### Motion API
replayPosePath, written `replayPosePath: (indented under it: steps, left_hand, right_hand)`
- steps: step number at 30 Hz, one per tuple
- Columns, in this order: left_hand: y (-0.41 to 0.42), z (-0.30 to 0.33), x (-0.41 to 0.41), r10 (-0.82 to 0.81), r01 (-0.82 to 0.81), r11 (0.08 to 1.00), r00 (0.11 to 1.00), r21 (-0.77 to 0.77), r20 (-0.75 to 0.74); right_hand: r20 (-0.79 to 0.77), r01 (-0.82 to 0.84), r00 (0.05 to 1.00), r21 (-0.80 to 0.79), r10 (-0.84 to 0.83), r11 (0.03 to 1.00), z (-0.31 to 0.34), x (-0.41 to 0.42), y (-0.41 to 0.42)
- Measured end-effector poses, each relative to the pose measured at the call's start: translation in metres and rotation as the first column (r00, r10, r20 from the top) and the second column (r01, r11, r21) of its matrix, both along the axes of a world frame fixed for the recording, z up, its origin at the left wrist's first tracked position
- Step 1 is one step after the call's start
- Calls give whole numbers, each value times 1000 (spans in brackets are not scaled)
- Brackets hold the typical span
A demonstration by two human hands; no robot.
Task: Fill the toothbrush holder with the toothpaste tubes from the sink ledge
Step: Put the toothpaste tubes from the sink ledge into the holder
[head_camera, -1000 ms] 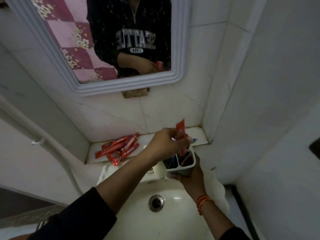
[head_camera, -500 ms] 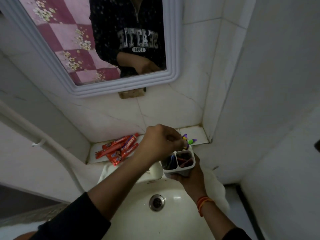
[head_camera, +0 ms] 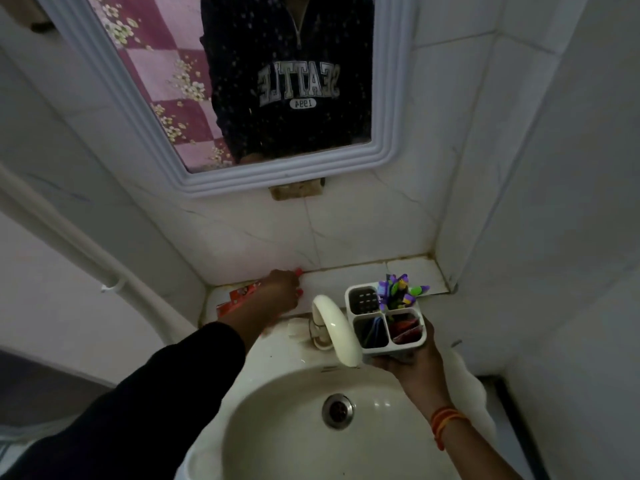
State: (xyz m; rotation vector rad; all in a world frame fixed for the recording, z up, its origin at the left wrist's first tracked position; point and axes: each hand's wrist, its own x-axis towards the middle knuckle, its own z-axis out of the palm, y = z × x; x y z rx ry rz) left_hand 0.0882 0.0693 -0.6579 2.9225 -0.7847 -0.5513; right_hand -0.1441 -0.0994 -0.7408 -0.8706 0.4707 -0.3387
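Several red toothpaste tubes [head_camera: 239,298] lie on the left part of the tiled sink ledge [head_camera: 349,277]. My left hand [head_camera: 282,289] rests over them with its fingers curled down, and a red tube tip [head_camera: 298,270] shows just past the knuckles. Whether the fingers have closed on a tube is hidden. My right hand [head_camera: 414,367] holds the white toothbrush holder [head_camera: 360,342] from below, over the sink's right rim. Red tubes [head_camera: 405,329] stand in its front right compartment, purple and green toothbrushes [head_camera: 394,289] in the back one.
A white faucet [head_camera: 334,327] curves over the basin between my hands. The white sink [head_camera: 277,427] with its metal drain [head_camera: 337,410] is below. A framed mirror [head_camera: 225,98] hangs above the ledge; tiled walls close in on the right. A white pipe [head_camera: 69,237] runs at left.
My left hand dropped the raised red tube into the holder, then moved left and down onto the tubes on the ledge. The holder stays in my right hand.
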Motion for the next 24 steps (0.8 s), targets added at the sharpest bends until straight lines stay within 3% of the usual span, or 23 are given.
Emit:
replayPosePath:
  steps: [8, 12, 14, 17, 19, 21, 24]
  left_hand:
    - [0, -15, 4, -63, 62, 997, 998, 35, 27]
    - [-10, 25, -1, -176, 179, 983, 981, -36, 86]
    - [-21, 58, -10, -271, 283, 957, 952, -70, 142]
    - [-44, 111, -30, -377, 389, 915, 918, -104, 119]
    - [-59, 136, -47, -455, 460, 884, 887, -78, 78]
    - [-71, 149, -62, -526, 527, 850, 849, -1, 44]
    - [-82, 153, -77, -514, 513, 857, 857, 46, 23]
  right_hand:
    - [-73, -18, 997, -166, 6, 986, -1, 2, 4]
    - [-83, 37, 996, -19, -38, 999, 5, 3, 7]
    - [-99, 33, 994, -40, -37, 999, 9, 3, 8]
    - [-136, 58, 989, 41, -51, 997, 16, 4, 11]
    - [-158, 95, 983, 23, -91, 995, 19, 4, 12]
    - [-127, 108, 987, 108, -94, 988, 20, 3, 11]
    - [-92, 65, 994, 121, -54, 991, 23, 1, 10]
